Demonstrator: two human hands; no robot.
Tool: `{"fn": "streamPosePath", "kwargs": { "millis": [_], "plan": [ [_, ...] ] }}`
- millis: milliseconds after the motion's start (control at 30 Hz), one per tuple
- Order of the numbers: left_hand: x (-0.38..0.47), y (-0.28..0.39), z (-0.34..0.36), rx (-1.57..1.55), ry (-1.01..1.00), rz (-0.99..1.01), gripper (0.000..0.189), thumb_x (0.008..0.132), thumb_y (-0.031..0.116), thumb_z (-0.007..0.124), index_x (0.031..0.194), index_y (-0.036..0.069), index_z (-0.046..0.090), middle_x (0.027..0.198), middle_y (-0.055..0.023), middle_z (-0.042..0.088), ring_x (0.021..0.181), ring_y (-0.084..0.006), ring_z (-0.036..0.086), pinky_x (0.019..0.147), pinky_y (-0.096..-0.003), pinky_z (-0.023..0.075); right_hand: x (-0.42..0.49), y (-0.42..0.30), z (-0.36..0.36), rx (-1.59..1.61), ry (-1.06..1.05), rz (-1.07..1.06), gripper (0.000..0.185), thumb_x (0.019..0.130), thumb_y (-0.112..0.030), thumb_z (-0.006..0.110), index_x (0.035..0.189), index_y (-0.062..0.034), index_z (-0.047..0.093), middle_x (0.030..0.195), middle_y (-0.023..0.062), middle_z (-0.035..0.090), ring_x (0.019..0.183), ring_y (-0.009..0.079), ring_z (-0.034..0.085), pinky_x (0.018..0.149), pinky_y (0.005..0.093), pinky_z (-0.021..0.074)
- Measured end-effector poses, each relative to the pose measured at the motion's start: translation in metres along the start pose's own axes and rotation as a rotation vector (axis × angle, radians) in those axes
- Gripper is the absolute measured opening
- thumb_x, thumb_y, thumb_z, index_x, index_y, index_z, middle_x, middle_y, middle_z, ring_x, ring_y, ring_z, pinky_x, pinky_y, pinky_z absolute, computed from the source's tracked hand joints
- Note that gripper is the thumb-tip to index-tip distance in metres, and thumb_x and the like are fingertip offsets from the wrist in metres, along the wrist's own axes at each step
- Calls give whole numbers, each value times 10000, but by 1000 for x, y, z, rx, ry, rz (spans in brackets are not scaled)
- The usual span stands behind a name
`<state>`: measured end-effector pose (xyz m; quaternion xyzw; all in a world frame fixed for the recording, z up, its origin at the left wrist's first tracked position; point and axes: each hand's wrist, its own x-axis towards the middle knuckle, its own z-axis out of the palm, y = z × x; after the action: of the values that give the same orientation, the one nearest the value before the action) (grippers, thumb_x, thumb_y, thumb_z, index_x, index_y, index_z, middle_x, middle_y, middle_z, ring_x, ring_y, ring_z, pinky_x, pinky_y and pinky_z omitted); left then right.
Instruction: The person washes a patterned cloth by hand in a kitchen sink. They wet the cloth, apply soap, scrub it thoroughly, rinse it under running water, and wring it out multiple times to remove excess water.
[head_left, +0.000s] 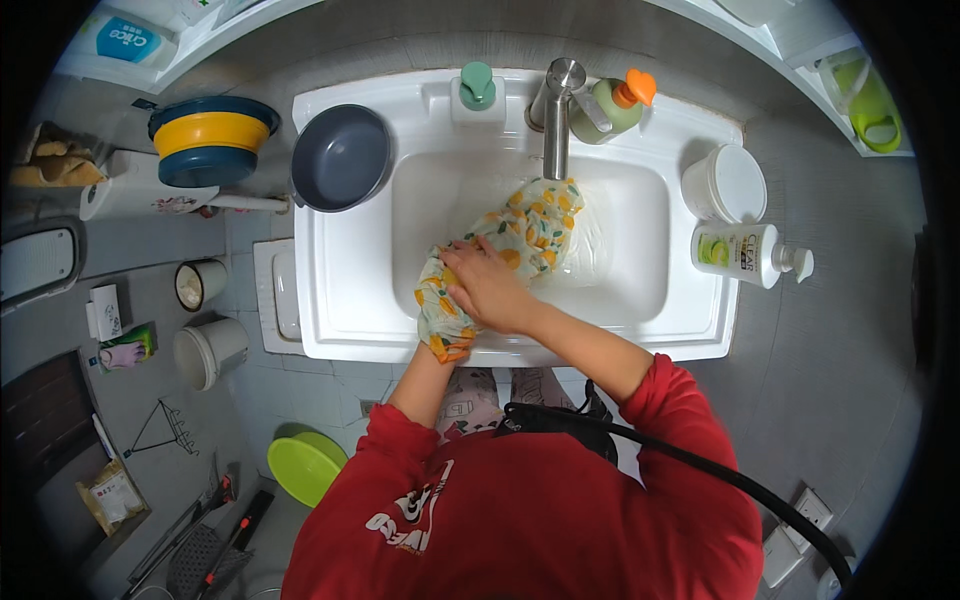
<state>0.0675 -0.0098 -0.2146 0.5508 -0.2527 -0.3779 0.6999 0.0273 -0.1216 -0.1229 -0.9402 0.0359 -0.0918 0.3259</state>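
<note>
A wet white fabric piece with a yellow and orange fruit print (551, 217), like a sleeve cover with gathered ends, stretches from under the faucet (556, 142) to the front rim of the white sink (645, 345). My left hand is hidden inside its near end; only the forearm and wrist (433, 364) show below the gathered edge. Across the fabric, over the covered left hand, lies my right hand (491, 289), its fingers pressed around the cloth. Water spreads over the basin floor beside the fabric's far end.
A grey basin (341, 157) stands on the sink's left ledge. Soap dispensers (478, 86) (611, 112) flank the faucet. A lidded white tub (726, 184) and a pump bottle (739, 255) stand at the right. A black cable (697, 465) crosses my right arm. A green basin (306, 466) is below left.
</note>
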Motion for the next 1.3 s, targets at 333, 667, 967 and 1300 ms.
{"fn": "streamPosePath", "kwargs": {
  "millis": [333, 667, 967, 1300],
  "plan": [
    [3, 66, 22, 302, -2, 9, 440, 884, 341, 454, 1228, 72, 405, 1202, -104, 476, 1119, -252, 448, 974, -353, 342, -6, 34, -9, 140, 49, 487, 277, 844, -166, 489, 1070, -6, 488, 1144, 212, 487, 981, 364, 511, 842, 384, 418],
    [38, 64, 17, -43, 33, -162, 403, 922, 317, 374, 1243, 74, 386, 1207, -98, 472, 1112, -244, 459, 959, -354, 371, 23, -35, -46, 174, 19, -229, 272, 733, -56, 526, 1005, -56, 518, 1083, 149, 504, 1130, 328, 432, 971, 396, 331],
    [32, 43, 31, 6, -144, -128, 384, 924, 308, 363, 1225, 73, 406, 1192, -94, 488, 1084, -235, 486, 933, -346, 402, 12, 33, -49, 481, 386, 648, 196, 834, -100, 480, 1025, -56, 459, 740, 178, 567, 727, 357, 565, 687, 444, 435],
    [65, 18, 7, -802, 94, -473, 480, 933, 383, 321, 1248, 30, 404, 1237, -155, 465, 1102, -275, 481, 916, -401, 415, 3, -15, -56, 471, -337, 477, 412, 711, -214, 610, 1052, -12, 496, 883, 220, 601, 825, 347, 594, 705, 404, 457]
  ]
}}
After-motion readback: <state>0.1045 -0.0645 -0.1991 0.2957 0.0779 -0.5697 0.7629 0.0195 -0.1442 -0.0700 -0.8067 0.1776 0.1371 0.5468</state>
